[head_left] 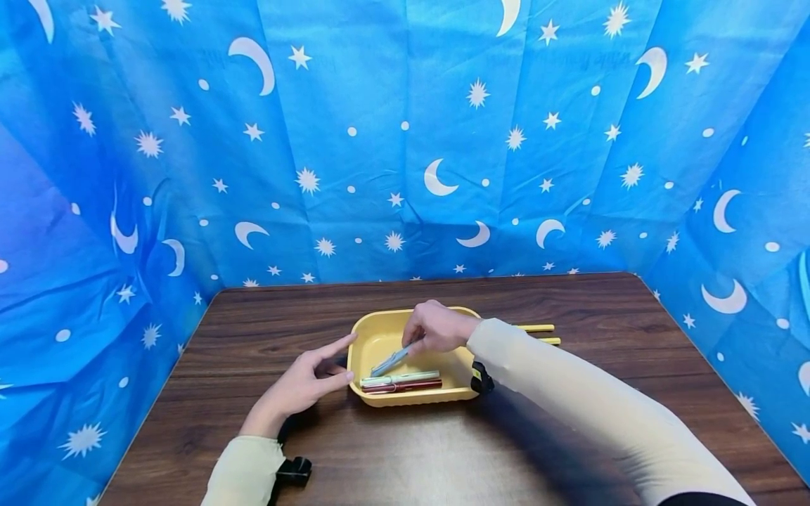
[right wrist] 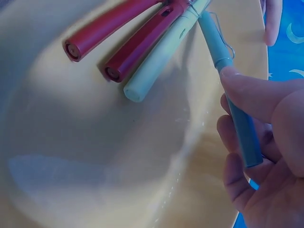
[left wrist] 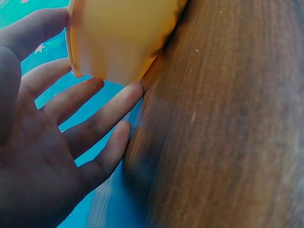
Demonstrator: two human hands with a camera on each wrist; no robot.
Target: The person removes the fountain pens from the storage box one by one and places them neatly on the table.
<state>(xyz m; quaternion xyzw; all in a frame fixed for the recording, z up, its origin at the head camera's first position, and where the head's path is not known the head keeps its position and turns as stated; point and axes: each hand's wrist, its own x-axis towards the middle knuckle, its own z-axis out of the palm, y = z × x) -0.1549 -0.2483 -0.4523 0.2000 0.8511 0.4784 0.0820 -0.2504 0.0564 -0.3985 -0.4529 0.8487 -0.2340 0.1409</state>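
Note:
A yellow plastic tray (head_left: 418,400) stands on the table. My right hand (head_left: 439,326) reaches into it, pinching a light blue pen (right wrist: 217,42) between thumb and fingers. The pen's clip end slants down toward the other pens at the tray's left side. A pale green pen (right wrist: 159,59) lies there, with two dark red pens (right wrist: 140,50) beside it. At the tray's left end my left hand (head_left: 305,383) has its fingers spread, thumb and index fingertips at the rim. The left wrist view shows those fingers fairly straight along the tray's outer wall.
Two yellow sticks (head_left: 538,328) extend to the right of the tray, partly hidden behind my right forearm. The dark wood table (head_left: 285,316) ends at a blue curtain (head_left: 373,154) with moons and stars, which hangs at the back and both sides.

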